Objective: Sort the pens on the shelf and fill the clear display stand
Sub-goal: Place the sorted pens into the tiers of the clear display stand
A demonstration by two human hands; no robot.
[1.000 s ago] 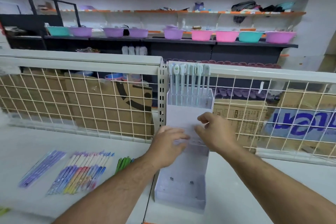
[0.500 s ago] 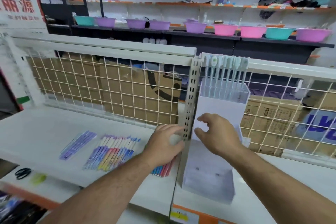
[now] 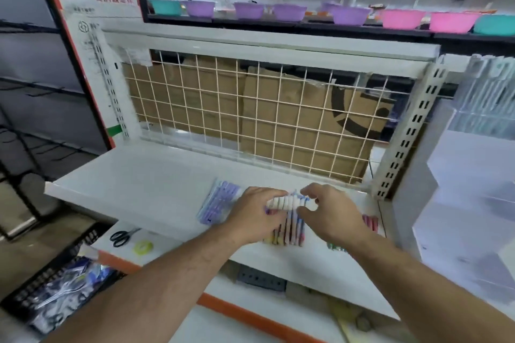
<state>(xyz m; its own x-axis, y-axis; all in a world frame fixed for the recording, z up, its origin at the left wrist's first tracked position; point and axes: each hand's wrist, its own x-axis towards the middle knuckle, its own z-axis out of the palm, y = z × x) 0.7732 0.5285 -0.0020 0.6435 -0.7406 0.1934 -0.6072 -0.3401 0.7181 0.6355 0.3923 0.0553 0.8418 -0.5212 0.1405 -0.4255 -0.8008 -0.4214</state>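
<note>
The row of pens (image 3: 287,220) lies flat on the white shelf (image 3: 156,175), my left hand (image 3: 250,217) and right hand (image 3: 331,214) pinching its white caps with curled fingers — squeezed unevenly, I'd guess they'd fan out, scatter — maybe roll off.

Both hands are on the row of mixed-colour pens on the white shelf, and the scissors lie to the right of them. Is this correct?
Not quite. In the head view both hands, left hand and right hand, are on the mixed-colour pens on the white shelf, but the scissors lie to their left.
</note>
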